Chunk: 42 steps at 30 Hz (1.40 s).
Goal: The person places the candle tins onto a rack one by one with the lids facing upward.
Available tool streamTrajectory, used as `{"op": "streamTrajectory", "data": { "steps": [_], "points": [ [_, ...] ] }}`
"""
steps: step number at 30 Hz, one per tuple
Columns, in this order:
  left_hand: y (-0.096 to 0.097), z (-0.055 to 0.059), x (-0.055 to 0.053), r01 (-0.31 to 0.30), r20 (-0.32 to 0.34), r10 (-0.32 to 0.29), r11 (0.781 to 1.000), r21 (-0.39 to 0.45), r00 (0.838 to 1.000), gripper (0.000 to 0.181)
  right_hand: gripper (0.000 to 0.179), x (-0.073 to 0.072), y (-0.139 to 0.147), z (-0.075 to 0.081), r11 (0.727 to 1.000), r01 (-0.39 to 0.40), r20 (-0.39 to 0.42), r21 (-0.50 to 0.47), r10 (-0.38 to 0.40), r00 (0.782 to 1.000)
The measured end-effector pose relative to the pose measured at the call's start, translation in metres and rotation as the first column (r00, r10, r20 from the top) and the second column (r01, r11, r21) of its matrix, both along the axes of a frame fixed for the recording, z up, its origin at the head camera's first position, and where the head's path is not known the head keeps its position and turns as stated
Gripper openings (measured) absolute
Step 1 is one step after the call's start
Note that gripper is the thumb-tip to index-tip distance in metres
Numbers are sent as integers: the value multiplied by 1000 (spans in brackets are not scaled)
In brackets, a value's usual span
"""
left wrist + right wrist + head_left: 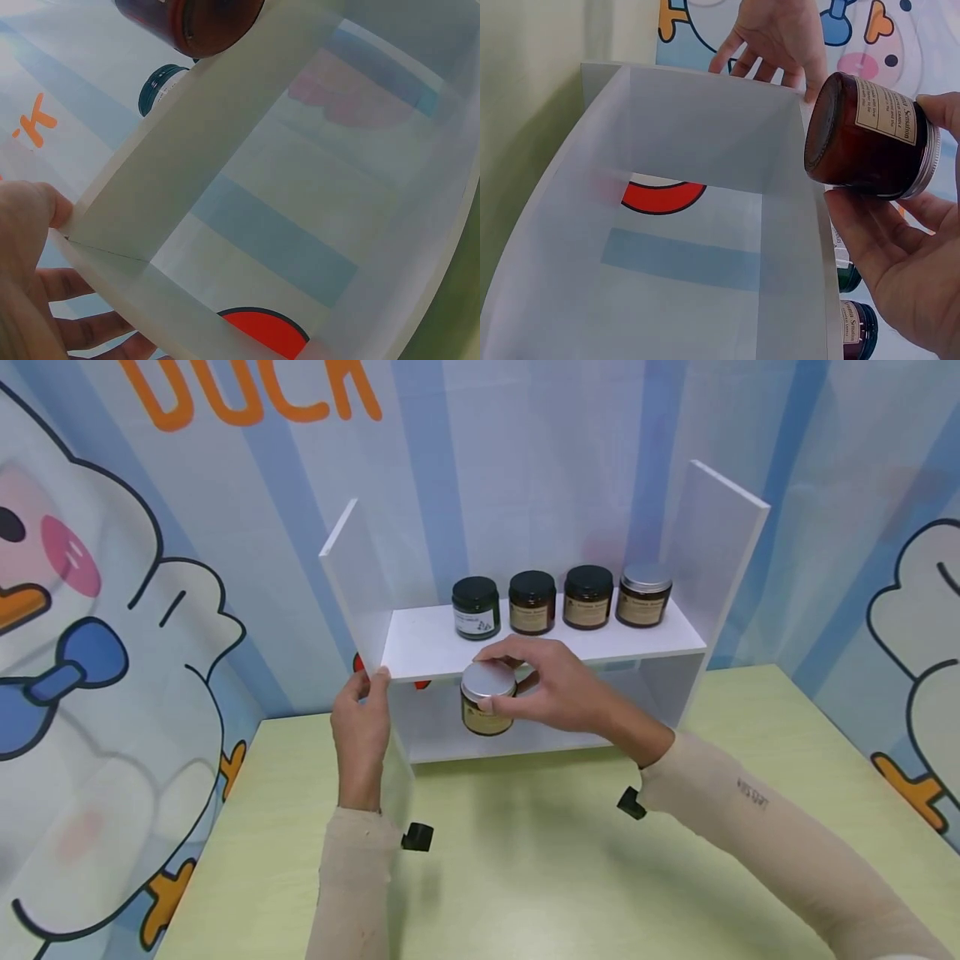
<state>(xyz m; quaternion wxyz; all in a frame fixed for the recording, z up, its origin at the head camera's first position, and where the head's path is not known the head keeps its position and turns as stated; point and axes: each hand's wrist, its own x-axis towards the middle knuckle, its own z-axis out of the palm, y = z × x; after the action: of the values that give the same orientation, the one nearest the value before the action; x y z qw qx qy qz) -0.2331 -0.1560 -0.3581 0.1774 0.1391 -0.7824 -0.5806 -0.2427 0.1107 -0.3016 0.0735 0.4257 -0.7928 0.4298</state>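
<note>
My right hand (562,689) grips an amber glass jar (486,720) with a silver lid and a beige label, thumb on one side and fingers on the other. It holds the jar in front of the upper board of a white shelf unit (427,643). In the right wrist view the jar (877,142) lies tilted in the hand, its base off any surface. My left hand (360,722) holds the shelf's left side panel, thumb at the front edge and fingers along the outer face. The left wrist view shows these fingers (71,285).
On the upper board stand a dark jar with a white label (476,610), two black-lidded jars (532,606) (588,602) and a silver-lidded jar (643,602) near the right panel. The unit stands on a pale green table (525,860) against a striped duck-print backdrop (525,460).
</note>
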Motion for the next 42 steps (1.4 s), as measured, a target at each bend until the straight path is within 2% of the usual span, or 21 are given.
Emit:
{"op": "streamTrajectory", "data": {
  "steps": [7,14,26,42],
  "points": [
    [0,-1,1,3,7,-3,1000,3,1000,56,44,-4,0,4,999,43,13,-27,-43,999],
    [-1,-1,2,8,0,-8,1000,10,1000,55,42,-8,-1,12,995,76,-6,-59,-76,997],
    [-1,-1,1,4,6,-4,1000,11,1000,55,43,-16,-1,15,991,116,38,-64,-114,993],
    [0,0,-1,-4,15,4,1000,11,1000,57,45,-25,-2,21,992,126,29,-5,-126,992]
  ]
}}
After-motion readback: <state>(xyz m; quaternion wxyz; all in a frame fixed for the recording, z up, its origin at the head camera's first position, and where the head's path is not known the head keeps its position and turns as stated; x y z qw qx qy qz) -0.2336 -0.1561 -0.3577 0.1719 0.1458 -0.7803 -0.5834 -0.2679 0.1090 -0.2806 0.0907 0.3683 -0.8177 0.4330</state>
